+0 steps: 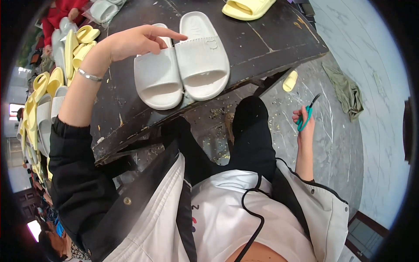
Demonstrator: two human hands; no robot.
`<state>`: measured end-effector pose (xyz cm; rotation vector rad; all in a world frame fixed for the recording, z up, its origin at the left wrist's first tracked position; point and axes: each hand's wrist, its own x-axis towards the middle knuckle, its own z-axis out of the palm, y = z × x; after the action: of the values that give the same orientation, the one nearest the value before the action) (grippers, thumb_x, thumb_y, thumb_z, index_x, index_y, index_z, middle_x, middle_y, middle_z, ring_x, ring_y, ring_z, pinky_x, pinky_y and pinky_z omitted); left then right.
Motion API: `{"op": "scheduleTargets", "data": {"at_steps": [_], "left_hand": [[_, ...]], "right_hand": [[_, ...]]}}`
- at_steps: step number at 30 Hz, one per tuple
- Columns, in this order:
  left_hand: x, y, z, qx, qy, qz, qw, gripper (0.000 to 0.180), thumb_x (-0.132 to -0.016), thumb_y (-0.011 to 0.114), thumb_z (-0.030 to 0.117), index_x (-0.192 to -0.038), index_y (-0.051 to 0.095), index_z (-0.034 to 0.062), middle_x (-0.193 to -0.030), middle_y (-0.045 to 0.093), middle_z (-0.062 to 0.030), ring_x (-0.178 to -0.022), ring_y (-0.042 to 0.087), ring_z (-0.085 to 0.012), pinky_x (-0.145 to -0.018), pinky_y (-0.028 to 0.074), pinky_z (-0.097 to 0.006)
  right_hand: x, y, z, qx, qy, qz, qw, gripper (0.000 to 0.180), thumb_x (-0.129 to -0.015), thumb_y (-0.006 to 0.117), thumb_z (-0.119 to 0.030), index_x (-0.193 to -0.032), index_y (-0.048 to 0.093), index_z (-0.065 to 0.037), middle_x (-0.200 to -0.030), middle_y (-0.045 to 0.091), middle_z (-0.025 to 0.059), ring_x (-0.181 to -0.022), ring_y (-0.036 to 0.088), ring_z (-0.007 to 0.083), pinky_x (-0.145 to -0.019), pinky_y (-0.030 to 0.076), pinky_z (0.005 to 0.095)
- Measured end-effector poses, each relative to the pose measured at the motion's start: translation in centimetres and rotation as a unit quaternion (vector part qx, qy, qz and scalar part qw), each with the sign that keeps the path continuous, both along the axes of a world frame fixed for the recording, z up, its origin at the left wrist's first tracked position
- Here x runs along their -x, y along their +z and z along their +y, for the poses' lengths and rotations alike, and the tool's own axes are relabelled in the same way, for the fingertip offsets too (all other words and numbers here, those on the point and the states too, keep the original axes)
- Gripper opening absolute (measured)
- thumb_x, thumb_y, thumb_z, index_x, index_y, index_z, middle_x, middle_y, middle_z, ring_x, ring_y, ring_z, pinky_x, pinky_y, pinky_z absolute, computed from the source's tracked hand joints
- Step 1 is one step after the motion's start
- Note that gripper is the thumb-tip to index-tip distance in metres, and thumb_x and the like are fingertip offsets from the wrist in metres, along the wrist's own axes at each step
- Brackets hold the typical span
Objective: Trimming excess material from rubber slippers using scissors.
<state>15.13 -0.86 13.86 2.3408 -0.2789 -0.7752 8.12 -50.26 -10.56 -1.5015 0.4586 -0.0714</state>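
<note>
Two white slide slippers lie side by side at the near edge of the dark table. Over the left slipper (158, 76) rests my left hand (135, 41), coming in from the left. Its index finger stretches across to the strap edge of the right slipper (203, 59), while the other fingers bend down by the left slipper's strap; the hand hides part of that slipper's insole. Away from the table, low at the right, my right hand (305, 120) is closed round the teal handles of a pair of scissors (306, 117). Their dark blades point up and away.
Yellow and white slippers (54, 83) are heaped along the table's left side (118, 94). Another yellow slipper (248, 8) sits at the far edge, and one (290, 81) lies on the floor near a green cloth (345, 89). A person in a red sleeve (56, 17) is at the far left.
</note>
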Motion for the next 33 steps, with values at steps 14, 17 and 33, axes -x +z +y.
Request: {"op": "scheduleTargets", "data": {"at_steps": [14, 17, 33], "left_hand": [[-0.2, -6.6, -6.2, 0.049, -0.134, -0.288, 0.947, 0.051, -0.082, 0.068, 0.006, -0.132, 0.055, 0.0062, -0.112, 0.058, -0.0087, -0.104, 0.058, -0.0224, -0.098, 0.045, -0.033], [-1.8, -8.2, -8.1, -0.021, -0.071, -0.408, 0.910, 0.048, -0.081, 0.070, 0.007, -0.127, 0.057, 0.0035, -0.119, 0.058, -0.0104, -0.108, 0.058, -0.0209, -0.098, 0.044, -0.032], [11.5, -8.6, -17.7, 0.198, 0.164, -0.317, 0.913, 0.031, -0.074, 0.077, 0.005, -0.104, 0.070, -0.0025, -0.105, 0.072, -0.0132, -0.097, 0.068, -0.0207, -0.085, 0.051, -0.031]], "right_hand": [[1.1, 2.8, 1.6, 0.091, 0.096, -0.018, 0.991, 0.033, -0.093, 0.065, -0.035, -0.091, 0.057, -0.004, -0.074, 0.059, 0.0026, -0.064, 0.056, 0.0109, -0.060, 0.045, 0.0257], [1.5, 5.0, 3.6, 0.282, 0.126, -0.073, 0.948, 0.038, -0.092, 0.066, -0.039, -0.090, 0.056, -0.003, -0.071, 0.054, 0.0006, -0.064, 0.053, 0.0094, -0.060, 0.044, 0.0254], [-1.8, 14.1, 10.5, -0.089, 0.242, -0.226, 0.939, 0.057, -0.080, 0.077, -0.048, -0.099, 0.053, 0.001, -0.082, 0.060, 0.0090, -0.070, 0.063, 0.0181, -0.065, 0.051, 0.0345]]}}
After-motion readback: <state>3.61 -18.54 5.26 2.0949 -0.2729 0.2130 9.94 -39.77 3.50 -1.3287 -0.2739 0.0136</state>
